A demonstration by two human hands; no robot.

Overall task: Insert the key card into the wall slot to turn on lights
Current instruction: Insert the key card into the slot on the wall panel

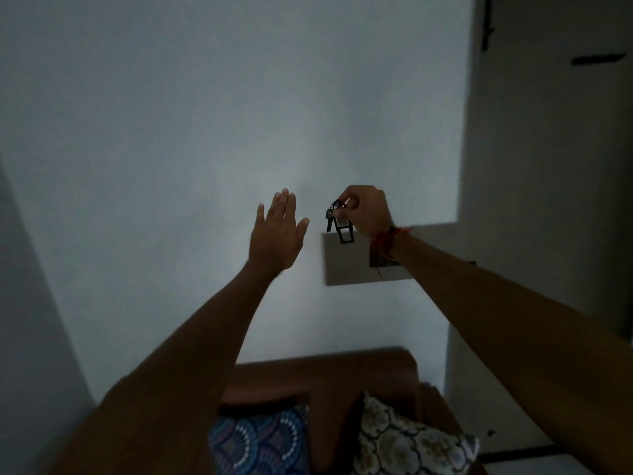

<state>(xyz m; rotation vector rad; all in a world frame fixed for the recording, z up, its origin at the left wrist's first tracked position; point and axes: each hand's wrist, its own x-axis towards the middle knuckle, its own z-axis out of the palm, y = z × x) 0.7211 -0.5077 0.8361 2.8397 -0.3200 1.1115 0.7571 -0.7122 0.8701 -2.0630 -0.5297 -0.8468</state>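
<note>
two patterned cushions (342,437) lay nearest on a brown sofa. above, the right hand (368,214) pinched a dangling key bunch with flat black-framed tag (339,222) beside the pale wall panel (349,265); the left hand (277,231) hovered spread, empty. light, stiff, likely best gripped by its top edge.
</note>
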